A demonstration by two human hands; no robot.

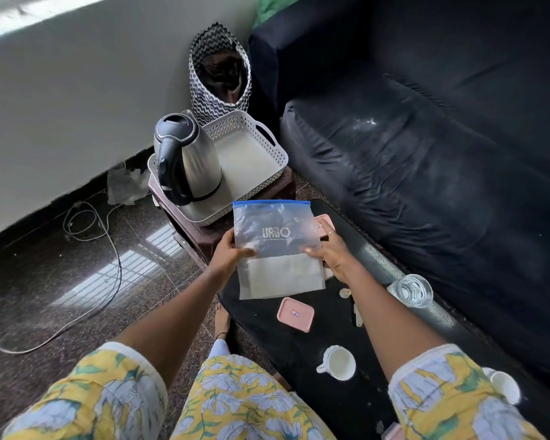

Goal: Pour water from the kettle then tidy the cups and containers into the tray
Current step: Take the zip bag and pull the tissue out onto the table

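Note:
Both hands hold a clear zip bag [277, 249] with a blue seal and white contents, upright above the black table [302, 347]. My left hand [232, 252] grips its left edge, my right hand [331, 252] its right edge. Behind it, a steel kettle [188, 160] with a black handle stands in the white perforated tray [267, 134]. On the table lie a pink lidded container [295, 313], a glass of water [411, 291], a white cup [338, 362] and another white cup [505, 386] partly behind my right sleeve. A second pink container [325, 224] peeks out behind the bag.
The tray rests on a brown stool [288, 182] beside a black sofa [442, 154]. A zigzag-patterned bag [218, 71] stands against the wall. White cables [86, 230] trail over the dark polished floor at left. A small object [357, 315] lies on the table by my right forearm.

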